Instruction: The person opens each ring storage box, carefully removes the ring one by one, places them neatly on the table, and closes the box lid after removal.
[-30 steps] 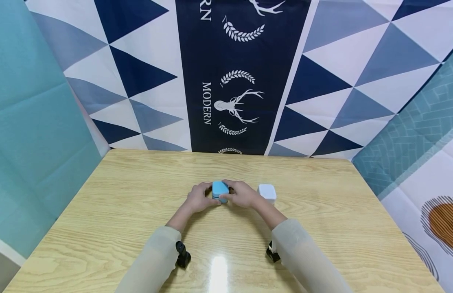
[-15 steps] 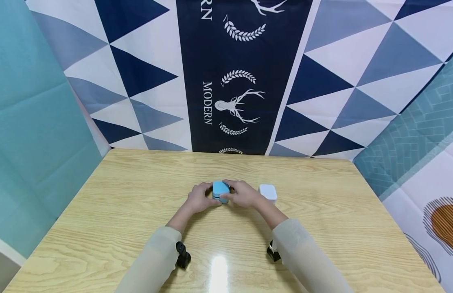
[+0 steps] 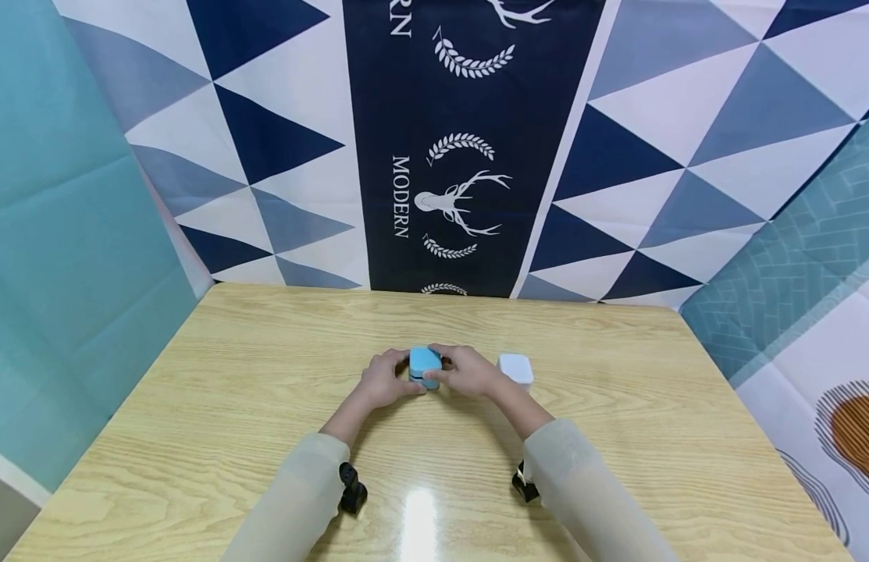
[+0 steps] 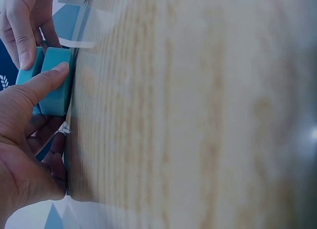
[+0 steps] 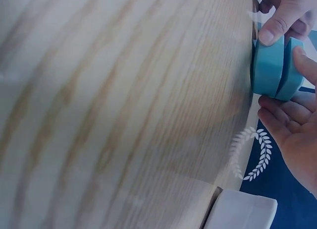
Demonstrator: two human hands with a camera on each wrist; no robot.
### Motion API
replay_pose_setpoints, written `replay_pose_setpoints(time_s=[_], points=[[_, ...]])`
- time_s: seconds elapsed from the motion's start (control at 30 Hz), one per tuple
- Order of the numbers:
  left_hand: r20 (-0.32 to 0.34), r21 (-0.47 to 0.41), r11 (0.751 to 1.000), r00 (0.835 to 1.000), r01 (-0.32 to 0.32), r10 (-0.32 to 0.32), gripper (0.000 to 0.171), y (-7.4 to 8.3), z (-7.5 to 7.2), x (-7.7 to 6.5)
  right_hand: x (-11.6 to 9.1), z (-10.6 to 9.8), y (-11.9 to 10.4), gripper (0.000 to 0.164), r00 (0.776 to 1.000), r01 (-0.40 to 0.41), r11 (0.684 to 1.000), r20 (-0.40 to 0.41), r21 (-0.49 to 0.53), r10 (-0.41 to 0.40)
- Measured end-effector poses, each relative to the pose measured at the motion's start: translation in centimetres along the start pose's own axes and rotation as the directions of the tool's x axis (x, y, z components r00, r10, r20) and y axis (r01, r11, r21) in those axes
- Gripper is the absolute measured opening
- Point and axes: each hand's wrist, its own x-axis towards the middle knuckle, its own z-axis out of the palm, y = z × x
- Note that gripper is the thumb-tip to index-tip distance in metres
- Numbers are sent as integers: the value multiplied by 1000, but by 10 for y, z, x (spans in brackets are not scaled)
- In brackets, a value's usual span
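A small blue square box (image 3: pixel 425 363) with rounded corners stands on the table between the two hands. Its lid (image 5: pixel 293 73) sits tilted over the base (image 5: pixel 268 65), with a narrow wedge-shaped gap between them. My left hand (image 3: pixel 383 379) holds the base from the left, its thumb on the front face. From the right, my right hand (image 3: pixel 468 372) pinches the lid, thumb at the front and fingers behind. The inside of the box is hidden. Just right of my right hand is a white rounded box (image 3: pixel 514 368).
The wood-grain table (image 3: pixel 265 468) runs back to a patterned cloth wall (image 3: pixel 286 156). A teal cloth (image 3: pixel 76 234) hangs along the left side. Black wrist-camera mounts (image 3: pixel 352 492) stick out below the sleeves.
Both hands keep their hold on the blue box. The dark gap under the lid's front left shows slightly more. The whole head view has shifted a little.
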Motion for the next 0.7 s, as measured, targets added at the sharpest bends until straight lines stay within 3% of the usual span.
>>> replay_pose_setpoints(time_s=[0.7], points=[[-8, 5, 1000, 1000, -20, 20, 68, -3, 1, 2, 3, -3, 1, 61, 1000, 18, 1000, 12, -17, -18]])
